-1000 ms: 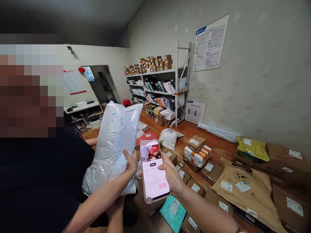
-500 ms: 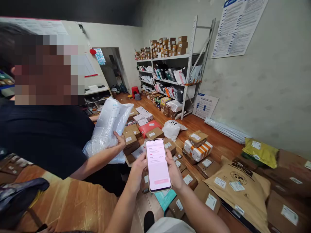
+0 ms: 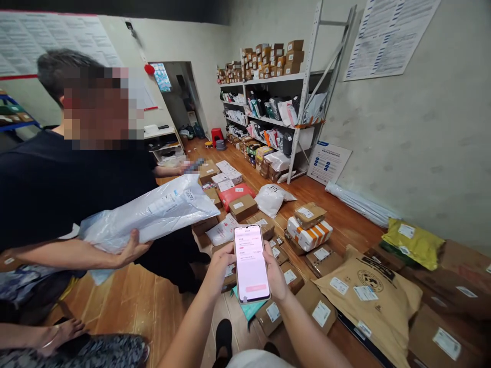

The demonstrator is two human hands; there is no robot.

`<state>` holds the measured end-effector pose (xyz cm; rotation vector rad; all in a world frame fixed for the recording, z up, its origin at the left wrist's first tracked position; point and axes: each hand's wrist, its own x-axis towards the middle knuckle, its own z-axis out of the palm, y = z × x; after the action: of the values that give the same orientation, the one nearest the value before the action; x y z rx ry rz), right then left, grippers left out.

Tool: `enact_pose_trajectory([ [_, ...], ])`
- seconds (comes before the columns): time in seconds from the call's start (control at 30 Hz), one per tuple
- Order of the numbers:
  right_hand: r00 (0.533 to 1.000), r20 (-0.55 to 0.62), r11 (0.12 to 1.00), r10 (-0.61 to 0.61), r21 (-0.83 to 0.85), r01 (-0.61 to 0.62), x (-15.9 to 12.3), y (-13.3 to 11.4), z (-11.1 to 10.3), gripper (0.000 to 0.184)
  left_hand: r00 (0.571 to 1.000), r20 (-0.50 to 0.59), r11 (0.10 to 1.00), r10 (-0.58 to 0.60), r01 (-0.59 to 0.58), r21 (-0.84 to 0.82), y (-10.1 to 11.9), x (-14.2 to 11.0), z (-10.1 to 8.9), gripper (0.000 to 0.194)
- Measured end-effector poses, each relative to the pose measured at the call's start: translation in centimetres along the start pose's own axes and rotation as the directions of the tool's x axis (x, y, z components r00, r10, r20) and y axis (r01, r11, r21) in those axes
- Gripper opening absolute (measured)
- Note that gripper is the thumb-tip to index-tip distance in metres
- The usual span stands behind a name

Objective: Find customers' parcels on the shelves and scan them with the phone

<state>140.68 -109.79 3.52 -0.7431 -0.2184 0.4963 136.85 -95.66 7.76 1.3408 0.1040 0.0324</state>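
I hold a smartphone (image 3: 251, 263) upright in front of me, its screen lit pink and white. My left hand (image 3: 219, 265) grips its left edge and my right hand (image 3: 275, 271) wraps its right edge. To my left a person in a black shirt (image 3: 49, 189) holds a long clear plastic parcel (image 3: 153, 212) flat across their body, one hand (image 3: 132, 249) under it. Cardboard boxes (image 3: 243, 207) and mailers lie on the wooden floor below the phone.
Brown paper bag (image 3: 368, 294), yellow mailer (image 3: 413, 243), striped box (image 3: 310, 235) and white sack (image 3: 271, 199) lie along the right wall. Metal shelving (image 3: 284, 102) full of parcels stands at the back. A doorway (image 3: 174, 102) opens beyond. Another person's foot (image 3: 61, 335) shows bottom left.
The other person has lowered the plastic parcel from upright to nearly flat and moved left. My phone has stayed in both hands; my view has dropped slightly.
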Motion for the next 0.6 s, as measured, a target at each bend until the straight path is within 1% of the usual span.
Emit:
enact_pose_trajectory([
  [0.03, 1.000, 0.002, 1.000, 0.028, 0.000, -0.028, 0.2, 0.1, 0.0, 0.025, 1.000, 0.019, 0.999, 0.020, -0.020, -0.032, -0.1, -0.1, -0.2, 0.043],
  [0.1, 0.997, 0.024, 0.998, 0.069, 0.009, -0.069, 0.6, 0.6, 0.8, 0.022, 0.999, 0.035, 0.997, 0.038, -0.036, -0.072, -0.4, -0.6, -1.2, 0.051],
  [0.17, 0.993, 0.054, 0.993, 0.108, 0.038, -0.110, 1.1, 1.6, 2.3, 0.019, 1.000, 0.000, 0.995, 0.025, -0.025, -0.102, -0.7, -1.3, -3.0, 0.058],
  [0.2, 0.989, 0.062, 0.989, 0.134, 0.061, -0.138, 1.4, 2.3, 3.2, 0.019, 0.999, -0.048, 0.993, 0.024, -0.029, -0.115, -1.1, -1.7, -4.3, 0.059],
  [0.23, 0.983, 0.066, 0.981, 0.171, 0.084, -0.177, 1.8, 3.2, 4.2, 0.020, 0.992, -0.122, 0.991, 0.034, -0.049, -0.122, -1.5, -2.2, -5.8, 0.060],
  [0.27, 0.972, 0.068, 0.968, 0.225, 0.101, -0.231, 2.2, 4.2, 5.3, 0.024, 0.974, -0.220, 0.990, 0.050, -0.077, -0.119, -2.1, -2.8, -7.6, 0.058],
  [0.3, 0.954, 0.072, 0.948, 0.292, 0.113, -0.299, 2.7, 5.4, 6.4, 0.029, 0.943, -0.328, 0.989, 0.066, -0.105, -0.103, -2.7, -3.5, -9.8, 0.056],
  [0.33, 0.929, 0.077, 0.921, 0.362, 0.123, -0.369, 3.2, 6.7, 7.5, 0.036, 0.898, -0.433, 0.989, 0.078, -0.125, -0.082, -3.5, -4.3, -12.2, 0.053],
  [0.37, 0.901, 0.087, 0.892, 0.425, 0.130, -0.434, 3.8, 8.1, 8.7, 0.043, 0.845, -0.528, 0.989, 0.077, -0.130, -0.065, -4.2, -5.1, -14.8, 0.050],
  [0.43, 0.849, 0.129, 0.835, 0.512, 0.157, -0.527, 5.2, 11.4, 11.3, 0.053, 0.742, -0.670, 0.992, 0.032, -0.107, -0.071, -5.5, -7.1, -20.6, 0.047],
  [0.53, 0.816, 0.247, 0.787, 0.523, 0.227, -0.573, 7.5, 17.0, 16.1, 0.055, 0.600, -0.798, 0.993, -0.052, -0.054, -0.105, -6.1, -10.8, -29.6, 0.052],
  [0.6, 0.767, 0.359, 0.740, 0.531, 0.244, -0.627, 8.9, 21.0, 19.9, 0.060, 0.531, -0.845, 0.993, -0.071, -0.040, -0.109, -5.6, -13.6, -35.3, 0.056],
])
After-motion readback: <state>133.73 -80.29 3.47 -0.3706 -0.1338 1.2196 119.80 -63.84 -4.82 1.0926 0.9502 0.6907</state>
